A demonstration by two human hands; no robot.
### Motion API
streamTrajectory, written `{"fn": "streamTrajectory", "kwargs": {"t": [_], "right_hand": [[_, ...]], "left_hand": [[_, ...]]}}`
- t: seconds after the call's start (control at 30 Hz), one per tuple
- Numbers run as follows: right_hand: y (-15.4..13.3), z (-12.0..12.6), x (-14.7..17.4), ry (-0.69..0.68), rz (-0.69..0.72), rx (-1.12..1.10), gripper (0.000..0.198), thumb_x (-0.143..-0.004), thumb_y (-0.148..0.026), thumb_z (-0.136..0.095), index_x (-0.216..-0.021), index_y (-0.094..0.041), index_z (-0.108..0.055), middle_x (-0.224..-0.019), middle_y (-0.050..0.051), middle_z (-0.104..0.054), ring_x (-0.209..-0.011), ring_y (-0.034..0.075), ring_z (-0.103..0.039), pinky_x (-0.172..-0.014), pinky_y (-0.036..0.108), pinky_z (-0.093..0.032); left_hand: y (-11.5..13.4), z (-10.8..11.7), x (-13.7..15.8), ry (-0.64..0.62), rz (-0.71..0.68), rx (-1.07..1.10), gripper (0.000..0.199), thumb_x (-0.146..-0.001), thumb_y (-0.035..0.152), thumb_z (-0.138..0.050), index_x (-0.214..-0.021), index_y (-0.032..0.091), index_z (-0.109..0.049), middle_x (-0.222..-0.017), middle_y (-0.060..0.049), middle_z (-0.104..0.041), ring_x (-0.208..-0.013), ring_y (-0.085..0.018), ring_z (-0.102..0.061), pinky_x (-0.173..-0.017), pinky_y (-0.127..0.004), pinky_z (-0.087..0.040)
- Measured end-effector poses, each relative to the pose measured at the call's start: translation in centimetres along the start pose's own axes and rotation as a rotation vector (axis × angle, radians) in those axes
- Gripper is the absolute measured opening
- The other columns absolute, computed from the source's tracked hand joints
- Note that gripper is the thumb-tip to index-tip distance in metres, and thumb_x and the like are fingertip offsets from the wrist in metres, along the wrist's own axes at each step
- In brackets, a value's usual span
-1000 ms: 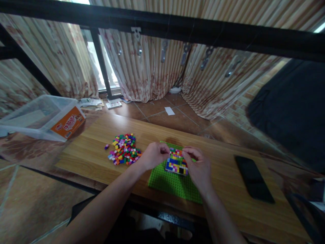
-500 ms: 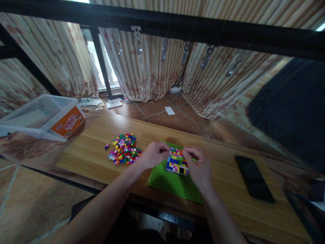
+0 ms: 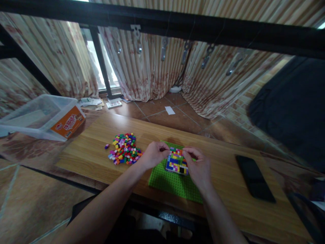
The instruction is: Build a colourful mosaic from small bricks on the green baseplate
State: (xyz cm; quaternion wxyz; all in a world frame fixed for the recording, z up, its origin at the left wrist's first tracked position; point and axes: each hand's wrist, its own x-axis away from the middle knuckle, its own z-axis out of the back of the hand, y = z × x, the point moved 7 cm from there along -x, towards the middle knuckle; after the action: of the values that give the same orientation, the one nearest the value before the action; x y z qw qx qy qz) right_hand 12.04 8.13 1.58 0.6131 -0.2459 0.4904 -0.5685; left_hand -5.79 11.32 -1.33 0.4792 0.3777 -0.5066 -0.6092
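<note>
A multicoloured slab of small toy bricks (image 3: 175, 164) sits at the middle of a green studded baseplate (image 3: 172, 188). My left hand (image 3: 156, 154) is closed in a pinch at the slab's far left corner. At its far right edge, the thumb and fingers of my right hand (image 3: 199, 166) are also pinched together against it. Whether either hand has a separate small brick between its fingertips is too small to tell. A heap of loose toy bricks (image 3: 125, 149) lies left of the baseplate, beyond my left forearm.
Everything stands on a wooden table (image 3: 96, 152). A black phone (image 3: 254, 178) lies at the right. One brick piece (image 3: 107, 146) lies apart from the heap. At the far left is a clear plastic bin (image 3: 38, 117) with an orange label. A dark bar (image 3: 162, 30) crosses overhead.
Almost nothing differs. Both hands stay pinched at the slab's far edges, with only a very slight shift of the fingers and the view.
</note>
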Motion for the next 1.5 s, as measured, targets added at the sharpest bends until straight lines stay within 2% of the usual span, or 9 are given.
{"fn": "streamTrajectory", "kwargs": {"t": [0.33,0.73,0.97,1.03,1.13,1.23,1.3,1.37,1.5], "right_hand": [[-0.1,-0.3,0.2,-0.007,-0.032,0.009,0.018,-0.082,-0.037,-0.063,-0.082,-0.022,-0.072,-0.097,0.008,-0.070,-0.097,0.024,-0.063,-0.089,0.043,-0.049],[-0.4,-0.5,0.3,-0.020,-0.015,0.078,0.019,-0.082,-0.036,-0.062,-0.082,-0.021,-0.073,-0.099,0.009,-0.069,-0.098,0.025,-0.063,-0.090,0.043,-0.048],[0.0,-0.4,0.3,-0.028,-0.004,0.099,0.020,-0.083,-0.037,-0.061,-0.083,-0.021,-0.072,-0.100,0.009,-0.069,-0.098,0.024,-0.063,-0.090,0.043,-0.048],[0.0,-0.3,0.3,-0.037,0.001,0.098,0.021,-0.084,-0.038,-0.060,-0.083,-0.021,-0.072,-0.100,0.009,-0.069,-0.097,0.024,-0.063,-0.090,0.043,-0.048],[0.2,-0.3,0.3,-0.047,0.002,0.091,0.021,-0.085,-0.038,-0.060,-0.084,-0.021,-0.072,-0.101,0.009,-0.069,-0.097,0.024,-0.063,-0.090,0.043,-0.048],[0.4,-0.2,0.3,-0.043,0.001,0.087,0.022,-0.084,-0.040,-0.060,-0.084,-0.021,-0.072,-0.101,0.009,-0.069,-0.098,0.025,-0.063,-0.089,0.043,-0.048],[0.5,-0.2,0.2,-0.042,-0.003,0.085,0.023,-0.084,-0.040,-0.060,-0.083,-0.021,-0.072,-0.101,0.009,-0.069,-0.097,0.025,-0.063,-0.089,0.043,-0.049],[0.6,-0.2,0.1,-0.045,-0.008,0.093,0.023,-0.084,-0.041,-0.060,-0.082,-0.021,-0.072,-0.101,0.009,-0.070,-0.096,0.025,-0.063,-0.089,0.043,-0.049],[0.6,-0.2,0.0,-0.053,-0.013,0.117,0.022,-0.083,-0.040,-0.060,-0.081,-0.022,-0.073,-0.100,0.009,-0.070,-0.095,0.024,-0.063,-0.090,0.044,-0.048]], "left_hand": [[0.2,-0.2,0.1,0.035,-0.004,0.015,0.009,-0.074,0.019,-0.060,-0.069,0.015,-0.065,-0.061,0.002,-0.060,-0.058,-0.010,-0.053,-0.056,-0.021,-0.043],[0.9,-0.1,0.3,0.116,-0.054,-0.134,0.015,-0.076,0.011,-0.055,-0.066,0.014,-0.066,-0.061,0.001,-0.063,-0.059,-0.010,-0.054,-0.058,-0.019,-0.042],[1.0,-0.2,0.6,0.127,-0.078,-0.190,0.016,-0.079,0.014,-0.054,-0.071,0.014,-0.068,-0.064,0.001,-0.065,-0.062,-0.011,-0.058,-0.059,-0.019,-0.044],[1.1,0.8,0.4,0.126,-0.091,-0.209,0.017,-0.080,0.016,-0.054,-0.072,0.014,-0.068,-0.065,0.001,-0.065,-0.062,-0.011,-0.058,-0.059,-0.019,-0.044],[1.4,3.9,0.0,0.119,-0.089,-0.253,0.018,-0.082,0.017,-0.052,-0.078,0.013,-0.069,-0.066,0.000,-0.066,-0.062,-0.011,-0.059,-0.059,-0.019,-0.045],[1.5,7.4,0.1,0.084,-0.046,-0.453,0.019,-0.078,0.015,-0.053,-0.081,0.012,-0.072,-0.072,-0.002,-0.070,-0.066,-0.012,-0.061,-0.062,-0.020,-0.047],[1.6,9.1,0.4,0.073,-0.021,-0.510,0.015,-0.073,0.013,-0.058,-0.076,0.012,-0.072,-0.072,-0.003,-0.071,-0.067,-0.014,-0.062,-0.063,-0.021,-0.047],[1.4,9.5,0.9,0.025,0.016,-0.614,0.016,-0.070,0.011,-0.060,-0.076,0.013,-0.074,-0.073,-0.003,-0.073,-0.068,-0.014,-0.064,-0.064,-0.021,-0.047],[1.1,8.3,1.6,-0.071,0.116,-0.877,0.022,-0.068,0.014,-0.061,-0.083,0.019,-0.077,-0.083,-0.003,-0.077,-0.077,-0.017,-0.067,-0.066,-0.021,-0.047]]}}
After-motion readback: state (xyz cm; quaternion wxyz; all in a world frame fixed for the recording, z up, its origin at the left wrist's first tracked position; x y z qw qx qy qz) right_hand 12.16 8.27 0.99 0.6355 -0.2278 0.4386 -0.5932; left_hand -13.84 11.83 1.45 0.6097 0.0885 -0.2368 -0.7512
